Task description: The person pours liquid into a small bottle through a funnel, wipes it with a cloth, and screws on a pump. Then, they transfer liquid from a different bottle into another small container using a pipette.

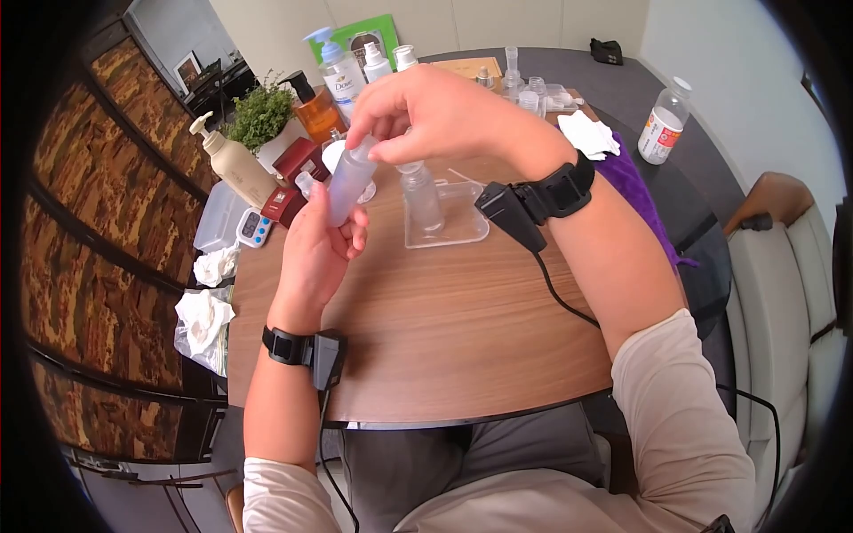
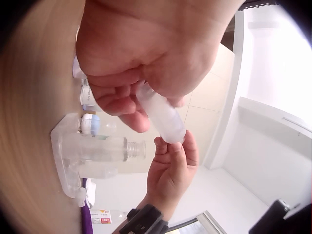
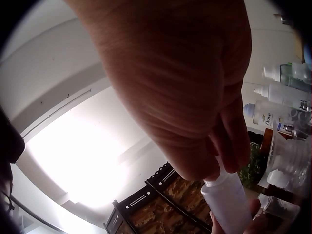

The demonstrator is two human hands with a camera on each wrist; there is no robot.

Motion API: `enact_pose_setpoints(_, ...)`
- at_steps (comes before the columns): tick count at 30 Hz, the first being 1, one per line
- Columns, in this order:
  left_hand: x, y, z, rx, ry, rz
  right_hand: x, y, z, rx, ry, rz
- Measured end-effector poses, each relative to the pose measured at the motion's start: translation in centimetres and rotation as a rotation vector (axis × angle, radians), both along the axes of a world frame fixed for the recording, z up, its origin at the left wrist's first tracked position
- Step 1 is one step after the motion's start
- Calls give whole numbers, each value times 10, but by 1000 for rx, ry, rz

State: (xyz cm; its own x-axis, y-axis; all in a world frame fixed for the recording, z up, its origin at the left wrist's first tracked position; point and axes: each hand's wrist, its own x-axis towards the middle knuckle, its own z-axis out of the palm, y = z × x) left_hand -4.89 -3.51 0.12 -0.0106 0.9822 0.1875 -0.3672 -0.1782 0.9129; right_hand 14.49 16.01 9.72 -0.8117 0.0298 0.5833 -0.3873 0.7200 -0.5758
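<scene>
Above the table, a frosted translucent bottle is tilted between both hands. My left hand grips its lower body, thumb along the near side. From above, my right hand pinches the bottle's top with thumb and fingers; those fingers partly hide the neck, also in the right wrist view. A small clear tip shows beside the left thumb. Just right of the hands, a clear open-necked bottle stands upright in a shallow transparent tray.
A beige pump bottle, potted plant, dark red boxes and timer line the left. Behind stand a Dove pump bottle and small clear containers. A labelled bottle and purple cloth lie right.
</scene>
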Motion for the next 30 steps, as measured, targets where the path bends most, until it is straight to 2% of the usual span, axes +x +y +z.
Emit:
enact_pose_setpoints(1, 5, 2, -3, -20, 68, 188, 1, 1, 1, 24, -7, -16)
enact_pose_setpoints(2, 16, 4, -1, -21, 69, 188, 2, 1, 3, 47, -14, -35)
enact_pose_setpoints(4, 40, 10, 8, 143, 105, 596, 4, 0, 4, 18, -2, -31)
enact_pose_setpoints(5, 43, 12, 9, 135, 24, 642, 5, -1, 4, -12, 6, -25)
enact_pose_setpoints(6, 41, 10, 12, 134, 23, 640, 4, -1, 4, -13, 6, -27)
enact_pose_setpoints(8, 29, 0, 21, -25, -52, 214, 1, -1, 2, 30, 22, -8)
enact_pose_setpoints(11, 13, 0, 6, -7, -56, 111, 1, -1, 1, 41, 2, -28)
enact_pose_setpoints(12, 11, -1, 2, -7, -56, 111, 3, -1, 1, 42, 2, -28)
enact_pose_setpoints(14, 20, 0, 8, 12, 7, 307, 8, -2, 4, 14, -40, -29)
enact_pose_setpoints(17, 27, 1, 10, 46, 85, 384, 8, -2, 5, 23, -23, -21)
enact_pose_setpoints(24, 20, 0, 2, 153, 202, 418, 10, -3, 8, 16, 14, -14)
enact_pose_setpoints(26, 20, -2, 2, 183, 395, 568, 10, -2, 8, 27, 16, 7)
enact_pose_setpoints(30, 21, -1, 2, 217, 419, 616, 3, -4, 6, 10, 84, 61)
